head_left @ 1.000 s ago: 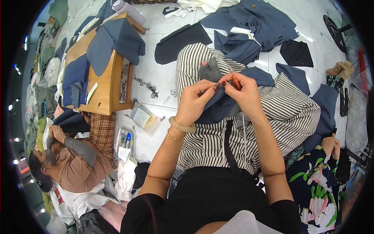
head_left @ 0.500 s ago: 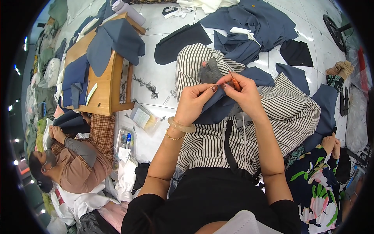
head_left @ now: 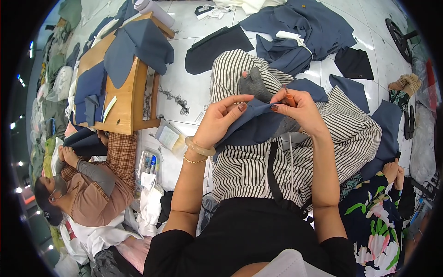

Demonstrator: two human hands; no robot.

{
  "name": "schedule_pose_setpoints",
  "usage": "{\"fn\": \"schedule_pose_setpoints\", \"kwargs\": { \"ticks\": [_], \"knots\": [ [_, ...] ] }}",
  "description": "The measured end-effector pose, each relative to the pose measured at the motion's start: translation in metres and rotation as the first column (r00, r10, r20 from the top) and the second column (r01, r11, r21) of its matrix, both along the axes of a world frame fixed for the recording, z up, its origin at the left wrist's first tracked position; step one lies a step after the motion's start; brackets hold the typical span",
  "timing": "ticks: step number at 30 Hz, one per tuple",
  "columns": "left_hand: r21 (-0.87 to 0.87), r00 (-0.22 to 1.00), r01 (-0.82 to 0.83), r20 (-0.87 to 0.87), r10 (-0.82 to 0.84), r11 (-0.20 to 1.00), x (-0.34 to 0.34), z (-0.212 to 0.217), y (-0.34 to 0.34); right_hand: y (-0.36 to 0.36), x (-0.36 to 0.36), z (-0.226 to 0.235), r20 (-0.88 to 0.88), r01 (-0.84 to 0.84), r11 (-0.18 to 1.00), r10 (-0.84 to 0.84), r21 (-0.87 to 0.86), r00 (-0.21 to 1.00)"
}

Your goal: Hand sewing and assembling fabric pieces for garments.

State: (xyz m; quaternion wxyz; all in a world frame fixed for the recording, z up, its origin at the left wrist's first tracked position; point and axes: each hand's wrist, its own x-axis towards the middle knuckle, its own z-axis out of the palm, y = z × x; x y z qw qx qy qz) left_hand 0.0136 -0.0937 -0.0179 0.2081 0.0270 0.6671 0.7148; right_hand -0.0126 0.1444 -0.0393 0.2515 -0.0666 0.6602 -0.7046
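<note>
Many cut pieces: dark blue fabric panels [head_left: 300, 27] lay spread over the white tiled floor [head_left: 184, 83], more were draped on the low wooden table [head_left: 124, 115]; judged by that, most of the pile was still unworked.
Lap: striped trousers [head_left: 277, 166] formed the work surface, legs folded, a grey-socked foot [head_left: 254, 83] just beyond the hands.
Work piece: one blue fabric piece [head_left: 258, 127] was held up over the lap, stretched between both hands, its lower part resting on the stripes.
Left hand [head_left: 221, 120]: closed, thumb and fingers pinching the piece's upper left edge.
Right hand [head_left: 300, 108]: closed on the opposite edge and on a small orange tool [head_left: 289, 99]; the tool's tip lay at the fabric edge, between the two pinches.
Progress: work on this piece looked mid-way; whether any seam was finished could not be told.
</note>
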Motion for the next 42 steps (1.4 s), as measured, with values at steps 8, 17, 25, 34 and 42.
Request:
{"fn": "schedule_pose_setpoints", "kwargs": {
  "ticks": [8,17,25,34,42],
  "knots": [
    [-0.173,0.990,0.081,-0.097,-0.099,0.982,0.001,-0.004,0.021,-0.012,0.005,0.019,-0.028,-0.007,0.998,0.008,0.055,1.000],
    [0.092,0.993,-0.076,0.092,0.068,0.993,0.003,-0.006,0.023,-0.017,0.006,0.022,-0.135,0.115,0.990,-0.125,-0.079,0.983],
    [0.185,0.982,-0.085,0.182,0.050,0.979,0.004,-0.005,0.028,-0.015,0.009,0.008,-0.213,0.200,0.979,-0.185,0.048,0.959],
    [0.178,0.974,-0.209,0.129,0.188,0.961,0.008,0.004,0.036,-0.025,0.017,0.032,-0.413,0.243,0.939,-0.127,0.242,0.902],
    [0.007,1.000,-0.030,0.002,0.030,1.000,0.003,0.002,0.022,-0.030,0.011,0.039,-0.253,0.042,0.999,-0.038,0.011,0.967]
  ]
}}
